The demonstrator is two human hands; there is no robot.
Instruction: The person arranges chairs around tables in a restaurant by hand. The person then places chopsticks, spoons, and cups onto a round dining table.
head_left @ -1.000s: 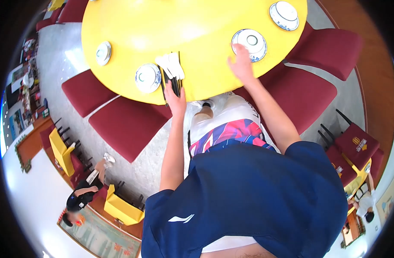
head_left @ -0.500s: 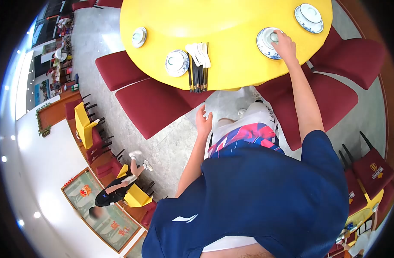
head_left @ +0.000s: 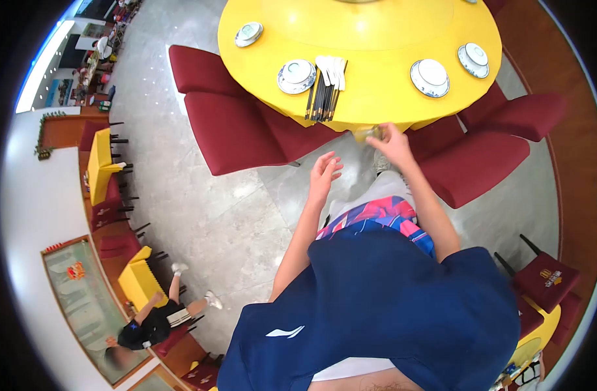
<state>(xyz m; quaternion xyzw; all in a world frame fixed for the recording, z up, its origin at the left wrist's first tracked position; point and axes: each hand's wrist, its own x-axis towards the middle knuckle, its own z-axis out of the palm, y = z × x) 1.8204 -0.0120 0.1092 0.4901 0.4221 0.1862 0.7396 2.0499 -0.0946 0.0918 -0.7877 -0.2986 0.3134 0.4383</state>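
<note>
My right hand is closed on a small clear glass, held just off the near edge of the yellow table. To its left, my left hand is in the air with its fingers apart and nothing in it. White spoons and black chopsticks lie side by side at the table's near edge. Beside them sits a bowl on a patterned plate. Another bowl and plate stand at the right, with a third set beyond; a smaller set is at the far left.
Red chairs stand at the table's left, and more red chairs at its right. A person in black is at the lower left near tables with yellow cloths. Stacked chairs are at the lower right.
My right hand has moved from the bowl on the right-hand plate to the near table edge, now with the glass. My left hand left the chopsticks earlier. The view has shifted.
</note>
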